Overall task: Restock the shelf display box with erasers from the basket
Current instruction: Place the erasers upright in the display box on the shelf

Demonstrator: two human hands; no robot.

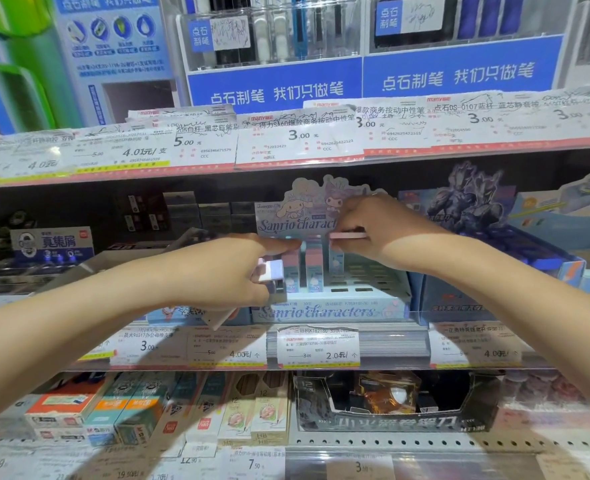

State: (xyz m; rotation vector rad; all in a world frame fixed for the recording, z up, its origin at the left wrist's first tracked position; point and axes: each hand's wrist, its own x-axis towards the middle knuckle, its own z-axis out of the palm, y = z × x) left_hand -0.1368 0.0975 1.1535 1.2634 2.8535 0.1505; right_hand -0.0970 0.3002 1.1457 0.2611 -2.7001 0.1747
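Head view: both bare forearms reach into the middle shelf [390,336] of a stationery rack, toward a pale blue cardboard display box [328,311] printed "Sanrio characters", with a cartoon header card [304,211] standing at its back. The right hand [373,226] pinches a flat pink eraser [348,235] between curled fingers and thumb; its long axis lies level, running left to right, just above the box's slotted tray. The left hand [231,268] has its fingers curled round a small stack of erasers [271,270], white and lilac ends showing toward the box, while its forefinger stretches right to touch the tops of the erasers already standing in the box [312,268]. Those stand upright, long axis vertical, in pink and pale blue sleeves, filling only the left columns; the slots to the right show as dark rectangular holes. The erasers look like smooth, blocky bars in glossy printed wrappers. A dark blue box with an armoured figure [466,216] sits just right of the display box. Paper price tags [317,348] behind clear plastic strips line each shelf edge. Pencil boxes [262,410] lie on the perforated metal shelf below, and blue pen displays [276,84] stand above.
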